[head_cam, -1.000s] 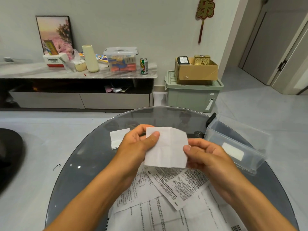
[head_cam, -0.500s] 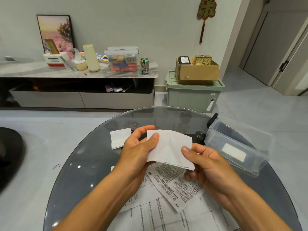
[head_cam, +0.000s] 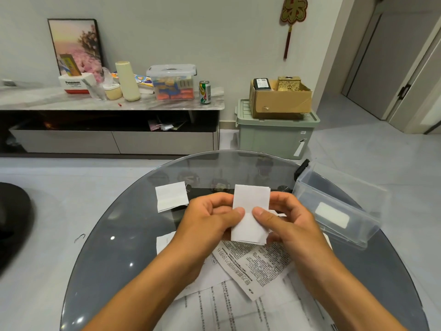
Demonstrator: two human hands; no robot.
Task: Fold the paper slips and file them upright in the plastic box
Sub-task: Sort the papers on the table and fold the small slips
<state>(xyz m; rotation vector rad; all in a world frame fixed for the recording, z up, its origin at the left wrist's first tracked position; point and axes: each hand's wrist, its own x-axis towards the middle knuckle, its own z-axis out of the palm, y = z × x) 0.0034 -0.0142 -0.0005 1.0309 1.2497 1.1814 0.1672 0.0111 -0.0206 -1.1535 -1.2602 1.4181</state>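
Note:
A white paper slip (head_cam: 250, 206), folded into a narrow upright rectangle, is held above the round glass table (head_cam: 114, 235). My left hand (head_cam: 210, 220) pinches its left edge with the thumb on the front. My right hand (head_cam: 286, 220) pinches its right edge, thumb also on the front, the two thumbs almost meeting. The clear plastic box (head_cam: 338, 206) lies on the table to the right, with a white label on its side. Another folded white slip (head_cam: 171, 196) lies on the glass to the left. Several printed paper sheets (head_cam: 253, 266) lie spread under my hands.
Beyond the table stand a low cabinet (head_cam: 114, 103) with a can, a lidded tub and a picture, and a green storage bin (head_cam: 274, 134) with a cardboard box on top. A dark seat (head_cam: 12, 223) is at the left edge.
The slip has been folded in half, from a wide sheet to a narrow upright rectangle. My right hand moved in toward the left, so both thumbs now sit on the slip's front.

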